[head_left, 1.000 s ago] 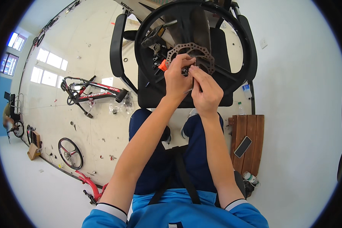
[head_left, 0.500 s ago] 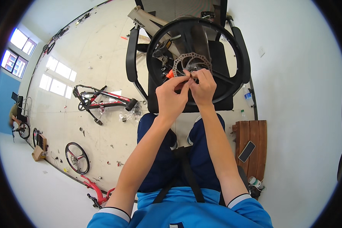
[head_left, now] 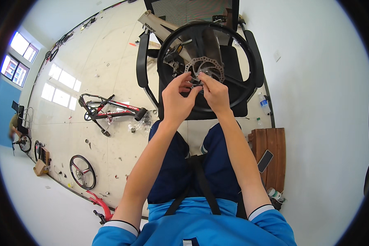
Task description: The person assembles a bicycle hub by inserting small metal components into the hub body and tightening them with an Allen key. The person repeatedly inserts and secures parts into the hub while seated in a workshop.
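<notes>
A black bicycle wheel (head_left: 256, 61) lies flat across the seat of a black office chair (head_left: 142, 61), its metal brake rotor (head_left: 212, 58) facing up. My left hand (head_left: 178, 100) hovers at the rotor's near left side, with thumb and fingers curved but apart and nothing seen between them. Close beside it, my right hand (head_left: 215, 95) has its fingertips pinched together at the hub, over the rotor's middle. Whatever they hold, if anything, is too small to make out. The hands partly cover the hub and the near part of the rotor.
A pale bike frame (head_left: 158, 25) leans on the chair beyond the wheel. On the floor to the left lie a black and red frame (head_left: 121, 110) and another wheel (head_left: 83, 172). At right, a phone (head_left: 265, 161) rests on a wooden bench (head_left: 271, 141) by the wall.
The hands, pinched together at the hub before, have come apart. My left fingers have spread and moved left. An orange part beside the rotor is now hidden behind my left hand.
</notes>
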The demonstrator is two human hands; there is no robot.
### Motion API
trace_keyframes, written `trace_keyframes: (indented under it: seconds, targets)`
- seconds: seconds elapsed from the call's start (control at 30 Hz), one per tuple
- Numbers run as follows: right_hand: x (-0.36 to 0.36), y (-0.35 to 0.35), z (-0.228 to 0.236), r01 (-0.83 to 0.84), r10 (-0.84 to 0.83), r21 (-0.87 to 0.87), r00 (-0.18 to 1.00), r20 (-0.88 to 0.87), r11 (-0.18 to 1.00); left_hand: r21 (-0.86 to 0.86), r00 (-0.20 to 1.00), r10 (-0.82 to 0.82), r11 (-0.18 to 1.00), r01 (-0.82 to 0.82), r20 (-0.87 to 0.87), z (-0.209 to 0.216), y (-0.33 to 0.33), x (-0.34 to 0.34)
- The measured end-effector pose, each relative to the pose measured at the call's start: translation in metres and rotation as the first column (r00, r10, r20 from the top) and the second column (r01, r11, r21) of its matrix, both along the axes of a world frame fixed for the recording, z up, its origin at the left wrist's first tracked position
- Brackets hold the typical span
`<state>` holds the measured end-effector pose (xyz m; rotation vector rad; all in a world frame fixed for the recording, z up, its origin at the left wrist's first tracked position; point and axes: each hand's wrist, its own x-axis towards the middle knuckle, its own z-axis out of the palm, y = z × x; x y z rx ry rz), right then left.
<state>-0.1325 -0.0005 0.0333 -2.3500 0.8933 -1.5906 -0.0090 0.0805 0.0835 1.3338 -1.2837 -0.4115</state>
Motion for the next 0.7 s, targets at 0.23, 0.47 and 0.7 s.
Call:
trace_keyframes:
  seconds: [0.23, 0.47, 0.7]
  targets:
    - [0.0, -0.006, 0.007, 0.074, -0.069, -0.12, 0.997, 0.043, 0.99, 0.207, 0.987, 0.067, 0.978, -0.035, -0.146, -0.072, 0.077, -0.003]
    - [0.001, -0.009, 0.003, 0.199, -0.209, -0.172, 0.977, -0.045, 0.965, 0.329, 0.942, 0.077, 0.943, 0.037, -0.327, -0.119, 0.126, -0.004]
    - [0.003, -0.016, 0.004, 0.049, -0.038, 0.065, 0.986, -0.161, 0.997, 0.16, 0.901, -0.081, 0.973, 0.164, -0.427, -0.016, 0.026, -0.02]
